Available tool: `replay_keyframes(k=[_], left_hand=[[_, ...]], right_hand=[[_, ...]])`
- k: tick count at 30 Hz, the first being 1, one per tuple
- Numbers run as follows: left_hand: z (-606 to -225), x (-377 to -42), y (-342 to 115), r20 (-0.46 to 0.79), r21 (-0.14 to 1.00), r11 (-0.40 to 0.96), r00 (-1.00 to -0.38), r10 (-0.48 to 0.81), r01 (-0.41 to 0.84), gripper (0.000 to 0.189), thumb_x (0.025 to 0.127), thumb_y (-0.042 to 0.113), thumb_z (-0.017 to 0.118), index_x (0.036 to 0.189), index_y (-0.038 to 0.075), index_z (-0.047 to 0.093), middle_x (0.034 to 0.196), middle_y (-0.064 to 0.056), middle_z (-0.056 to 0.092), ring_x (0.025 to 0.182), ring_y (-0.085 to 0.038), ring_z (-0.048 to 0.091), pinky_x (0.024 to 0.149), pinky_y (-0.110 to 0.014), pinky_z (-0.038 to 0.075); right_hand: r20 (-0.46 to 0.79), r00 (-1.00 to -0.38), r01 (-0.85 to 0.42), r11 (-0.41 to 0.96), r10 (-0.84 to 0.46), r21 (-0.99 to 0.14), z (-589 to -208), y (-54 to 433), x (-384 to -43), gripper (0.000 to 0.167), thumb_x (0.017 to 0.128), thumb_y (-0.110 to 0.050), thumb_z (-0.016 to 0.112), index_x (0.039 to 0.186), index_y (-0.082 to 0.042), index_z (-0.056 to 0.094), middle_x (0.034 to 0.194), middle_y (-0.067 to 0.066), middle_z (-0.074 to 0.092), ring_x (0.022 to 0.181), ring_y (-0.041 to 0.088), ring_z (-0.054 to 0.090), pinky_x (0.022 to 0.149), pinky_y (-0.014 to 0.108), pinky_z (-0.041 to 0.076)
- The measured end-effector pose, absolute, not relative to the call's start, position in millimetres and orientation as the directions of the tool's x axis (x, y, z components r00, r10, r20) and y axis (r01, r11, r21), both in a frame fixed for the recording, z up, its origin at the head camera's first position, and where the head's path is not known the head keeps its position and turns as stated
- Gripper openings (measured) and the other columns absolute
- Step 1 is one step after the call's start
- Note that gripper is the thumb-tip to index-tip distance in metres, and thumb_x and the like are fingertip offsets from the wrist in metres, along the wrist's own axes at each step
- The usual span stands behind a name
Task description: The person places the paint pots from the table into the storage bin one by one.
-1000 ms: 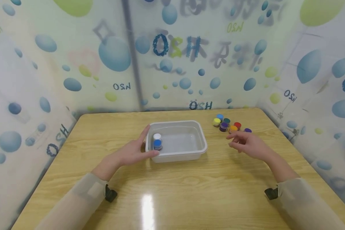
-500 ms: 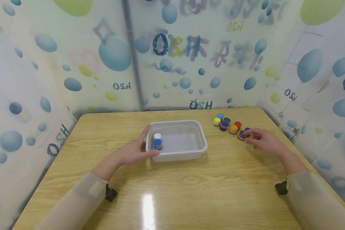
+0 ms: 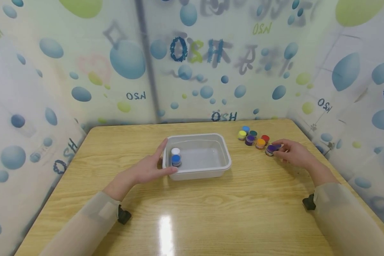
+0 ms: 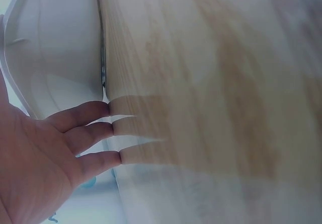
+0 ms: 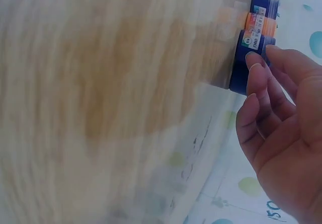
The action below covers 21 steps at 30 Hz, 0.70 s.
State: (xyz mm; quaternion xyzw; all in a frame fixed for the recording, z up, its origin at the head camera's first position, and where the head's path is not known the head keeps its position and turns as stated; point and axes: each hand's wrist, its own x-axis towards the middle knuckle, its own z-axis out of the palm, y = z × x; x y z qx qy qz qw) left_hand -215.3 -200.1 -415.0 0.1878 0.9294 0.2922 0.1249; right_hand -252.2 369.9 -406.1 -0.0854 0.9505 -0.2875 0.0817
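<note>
A white plastic tub [image 3: 196,174] stands mid-table, holding a white-lidded jar [image 3: 175,152] and a blue-lidded jar [image 3: 176,160] at its left end. My left hand [image 3: 148,168] spans that end, thumb along the near rim and index finger by the far corner. In the left wrist view, its other fingers [image 4: 90,133] extend beside the tub's wall, tips at the table. Over on the right, my right hand [image 3: 296,153] pinches a purple-lidded paint jar [image 3: 277,145] between thumb and fingers. Another purple-lidded paint jar [image 3: 270,150] stands right beside it, partly overlapping in the wrist view.
Several more paint jars cluster toward the back right: yellow [image 3: 241,134], light blue [image 3: 245,128], dark green [image 3: 253,133], purple [image 3: 250,140], orange [image 3: 260,143] and red [image 3: 265,138]. A patterned curtain [image 3: 192,89] encloses the wooden table [image 3: 208,209] behind and at both sides.
My right hand has moved right, from in front of the jar group to the purple-lidded jars, and its fingers have closed around the rear one. The left hand and the tub stay in place.
</note>
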Motion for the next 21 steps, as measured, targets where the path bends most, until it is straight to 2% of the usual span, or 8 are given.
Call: replay_keyframes(k=[7,16,21], left_hand=[[-414.1,-213.8,-200.5,-0.119,0.61,0.742,-0.894,0.432,0.278,0.122,0.098,0.074,0.066,0.177,0.029,-0.015,0.157,-0.035,0.056,0.132,-0.041,0.067,0.119,-0.065,0.046],[-415.4,-214.4,-200.7,-0.114,0.616,0.736,-0.894,0.434,0.279,0.121,0.098,0.074,0.066,0.177,0.028,-0.014,0.158,-0.034,0.056,0.133,-0.041,0.067,0.12,-0.066,0.046],[-415.3,-214.4,-200.7,-0.117,0.619,0.736,-0.893,0.434,0.276,0.122,0.098,0.074,0.066,0.177,0.028,-0.014,0.158,-0.034,0.056,0.132,-0.04,0.067,0.119,-0.065,0.047]], right_hand=[[-0.122,-0.969,-0.109,0.821,-0.213,-0.561,-409.7,367.7,-254.7,0.052,0.11,-0.028,0.069,0.154,-0.003,0.057,0.102,0.012,0.071,0.077,0.022,0.064,0.059,0.032,0.049],[-0.157,-0.964,-0.089,0.814,-0.216,-0.573,-409.4,362.6,-252.0,0.054,0.108,-0.026,0.072,0.154,-0.003,0.056,0.108,0.015,0.07,0.082,0.021,0.066,0.069,0.032,0.057],[-0.168,-0.962,-0.088,0.823,-0.217,-0.561,-410.3,358.8,-251.3,0.054,0.106,-0.03,0.075,0.152,-0.006,0.059,0.107,0.013,0.071,0.083,0.022,0.066,0.07,0.033,0.056]])
